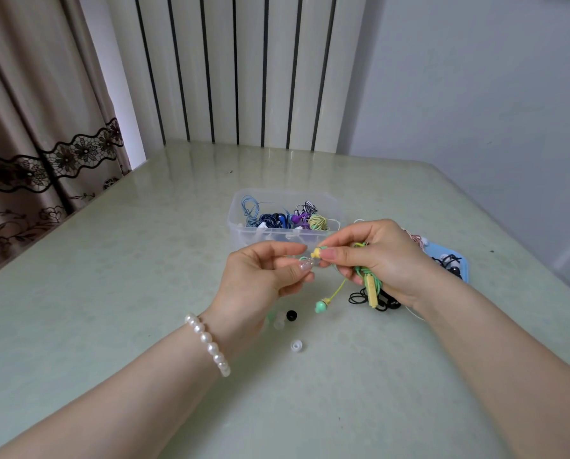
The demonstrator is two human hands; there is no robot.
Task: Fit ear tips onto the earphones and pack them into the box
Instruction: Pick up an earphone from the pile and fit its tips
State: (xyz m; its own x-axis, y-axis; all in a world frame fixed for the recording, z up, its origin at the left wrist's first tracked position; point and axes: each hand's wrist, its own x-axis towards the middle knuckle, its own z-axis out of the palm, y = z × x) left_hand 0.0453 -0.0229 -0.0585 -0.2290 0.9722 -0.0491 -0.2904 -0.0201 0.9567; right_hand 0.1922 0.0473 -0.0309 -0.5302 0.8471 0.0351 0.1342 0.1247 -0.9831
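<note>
Head view: over a pale green bench (pixel 144 276), a person's right hand (pixel 376 256) pinches a yellow earbud (pixel 316 252) between thumb and forefinger, the rest of the green-and-yellow earphone cable (pixel 364 271) bunched in its palm with the yellow remote (pixel 372 290) hanging below; the left hand (pixel 263 276), wearing a pearl bracelet (pixel 208 343) at the wrist, meets it fingertip to fingertip, closed on what appears to be a clear ear tip (pixel 310 264), too small and see-through to be certain. The set's second earbud (pixel 321 305) dangles just under the hands with a green tip already on. Loose tips, black (pixel 291 315) and white (pixel 296 345), lie on the bench below the left hand. Beyond both hands stands the clear plastic box (pixel 243 223), already holding coiled earphones; black earphones (pixel 368 298) wait under the right wrist. Judged from this, the tip-fitting step is under way on the last bud; next the tip must be pushed squarely over the nozzle until seated, then the cable coiled and set in the box
</note>
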